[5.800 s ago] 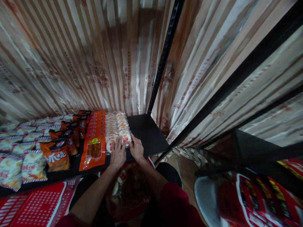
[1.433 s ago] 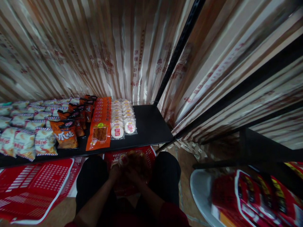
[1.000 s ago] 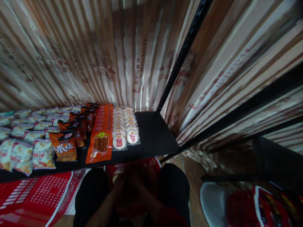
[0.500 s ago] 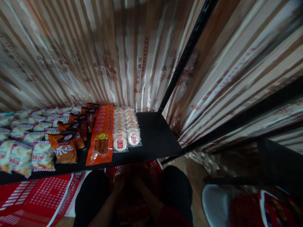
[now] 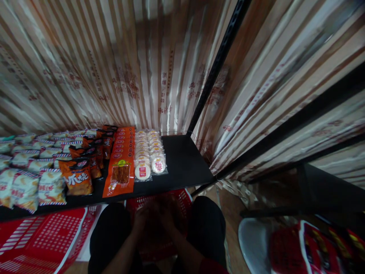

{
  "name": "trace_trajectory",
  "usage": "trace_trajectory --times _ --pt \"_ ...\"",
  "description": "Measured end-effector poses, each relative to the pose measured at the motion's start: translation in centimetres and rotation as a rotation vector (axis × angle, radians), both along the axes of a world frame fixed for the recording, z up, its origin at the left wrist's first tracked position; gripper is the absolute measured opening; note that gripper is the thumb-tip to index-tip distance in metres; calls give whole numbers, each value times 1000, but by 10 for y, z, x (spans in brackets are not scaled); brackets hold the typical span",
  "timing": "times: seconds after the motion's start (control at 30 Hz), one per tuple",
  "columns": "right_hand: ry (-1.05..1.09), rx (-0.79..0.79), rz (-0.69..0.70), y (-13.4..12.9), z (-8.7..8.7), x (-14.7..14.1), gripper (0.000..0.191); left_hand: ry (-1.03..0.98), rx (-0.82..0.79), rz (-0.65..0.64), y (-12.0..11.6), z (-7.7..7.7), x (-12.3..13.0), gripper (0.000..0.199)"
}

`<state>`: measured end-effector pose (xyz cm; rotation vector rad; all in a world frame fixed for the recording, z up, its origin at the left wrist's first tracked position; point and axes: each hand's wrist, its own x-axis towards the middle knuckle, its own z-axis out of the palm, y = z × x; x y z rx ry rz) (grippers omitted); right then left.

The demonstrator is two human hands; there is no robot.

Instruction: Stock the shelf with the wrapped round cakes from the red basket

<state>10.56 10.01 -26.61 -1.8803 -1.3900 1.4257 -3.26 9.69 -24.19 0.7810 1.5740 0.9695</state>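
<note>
Between my knees, my left hand [image 5: 142,216] and my right hand [image 5: 165,214] reach down into a red plastic basket [image 5: 182,201] just below the shelf edge. They are close together. Deep shadow covers the fingers of both, so what they touch or hold does not show. Above them on the black shelf [image 5: 185,160] stand two rows of round white crackers [image 5: 142,170] in clear wrappers. Left of these lie overlapping orange packs of snack sticks [image 5: 121,173]. Orange-and-black snack bags [image 5: 76,177] and several rows of white snack bags [image 5: 51,186] fill the shelf further left.
Another red basket [image 5: 54,232] is on the floor at left. A black metal post [image 5: 211,83] rises at the shelf's back right corner, before a striped curtain [image 5: 148,57]. At lower right are a grey-white stool seat [image 5: 252,243] and red packages [image 5: 288,247].
The view has shifted slightly, so the shelf's right end and the post appear further left. My hands remain down in the basket and have drawn a little closer together.
</note>
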Motion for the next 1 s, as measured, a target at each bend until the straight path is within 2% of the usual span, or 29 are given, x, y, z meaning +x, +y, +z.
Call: trace_trajectory --times 0.27,0.43,0.67,0.87,1.0 --pt "5 59 -100 -9 23 -10 36 -33 -72 46 -8 13 -2 14" --pt "28 98 -154 -12 36 -13 42 -23 -11 24 -10 19 -3 13" --pt "186 125 -145 -20 47 -4 52 -23 16 37 -20 20 -4 27" --pt "138 131 -151 -28 56 2 43 3 57 25 -31 33 0 30" --pt "129 155 -120 -33 61 5 36 25 53 5 -38 41 4 40"
